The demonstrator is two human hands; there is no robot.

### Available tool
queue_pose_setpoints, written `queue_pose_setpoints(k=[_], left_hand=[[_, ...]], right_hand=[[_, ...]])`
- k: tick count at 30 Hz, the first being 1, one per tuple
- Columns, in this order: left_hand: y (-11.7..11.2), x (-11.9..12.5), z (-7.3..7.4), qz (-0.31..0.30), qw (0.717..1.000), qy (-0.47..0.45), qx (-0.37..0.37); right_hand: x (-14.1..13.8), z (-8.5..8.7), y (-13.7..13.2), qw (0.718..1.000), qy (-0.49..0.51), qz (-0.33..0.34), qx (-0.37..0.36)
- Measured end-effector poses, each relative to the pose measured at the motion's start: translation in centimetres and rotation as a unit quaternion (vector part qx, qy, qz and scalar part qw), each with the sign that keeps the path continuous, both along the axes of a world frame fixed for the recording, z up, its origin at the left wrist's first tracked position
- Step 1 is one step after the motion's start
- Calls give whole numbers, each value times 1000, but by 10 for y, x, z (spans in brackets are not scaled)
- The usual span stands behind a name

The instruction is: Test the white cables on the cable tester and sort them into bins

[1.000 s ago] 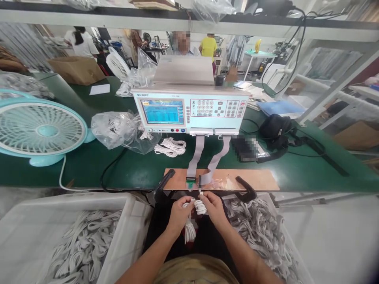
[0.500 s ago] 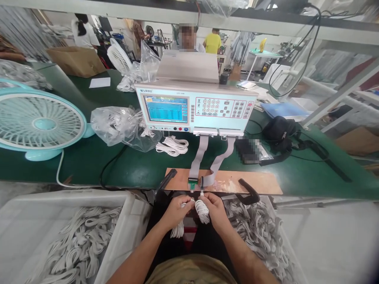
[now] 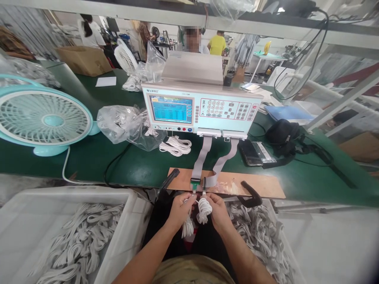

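My left hand (image 3: pixel 180 211) is closed on a plug of a white cable, holding it up against the small green adapter board (image 3: pixel 195 184) at the table edge. My right hand (image 3: pixel 218 210) pinches the cable's other end at the second adapter (image 3: pixel 204 183). Between the hands hangs a coiled white cable bundle (image 3: pixel 204 211), and more looped white cable (image 3: pixel 187 228) dangles below my left fingers. How deep the plugs sit is too small to tell. Grey ribbon cables (image 3: pixel 202 157) run from both adapters to a tester (image 3: pixel 201 106) with a lit blue screen.
An orange-brown board (image 3: pixel 237 184) with black clamps (image 3: pixel 251 195) lies along the table edge. A bin (image 3: pixel 130 213) of white cables stands left, another cable pile (image 3: pixel 257 232) right. On the green table are a fan (image 3: pixel 53 120), bagged cables (image 3: pixel 118 122), a loose bundle (image 3: pixel 176 146) and a phone (image 3: pixel 250 152).
My left hand has moved slightly forward, bringing its plug from below the left adapter board up to it. My right hand stays at its adapter. The tester's screen now displays different content.
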State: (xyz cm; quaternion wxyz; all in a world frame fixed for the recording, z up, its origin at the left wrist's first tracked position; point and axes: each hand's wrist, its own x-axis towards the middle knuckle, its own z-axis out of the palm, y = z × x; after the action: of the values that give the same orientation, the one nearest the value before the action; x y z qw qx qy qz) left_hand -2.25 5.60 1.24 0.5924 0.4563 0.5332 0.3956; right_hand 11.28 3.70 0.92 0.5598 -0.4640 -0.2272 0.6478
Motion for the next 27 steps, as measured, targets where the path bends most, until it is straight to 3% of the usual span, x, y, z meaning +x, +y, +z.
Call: queue_pose_setpoints(k=[4, 13, 19, 24, 27], left_hand=[[-2, 6, 3, 40, 995, -58, -68], [1, 10, -7, 76, 996, -31, -37], [8, 13, 2, 62, 996, -48, -45], [11, 16, -8, 49, 998, -39, -30], [11, 17, -12, 46, 998, -31, -34]], right_hand=[[-1, 0, 0, 1000, 14, 12, -6], [0, 1, -1, 999, -48, 23, 7], [1, -14, 7, 999, -36, 14, 5], [-4, -7, 7, 999, -32, -25, 7], [-3, -1, 7, 999, -40, -14, -12]])
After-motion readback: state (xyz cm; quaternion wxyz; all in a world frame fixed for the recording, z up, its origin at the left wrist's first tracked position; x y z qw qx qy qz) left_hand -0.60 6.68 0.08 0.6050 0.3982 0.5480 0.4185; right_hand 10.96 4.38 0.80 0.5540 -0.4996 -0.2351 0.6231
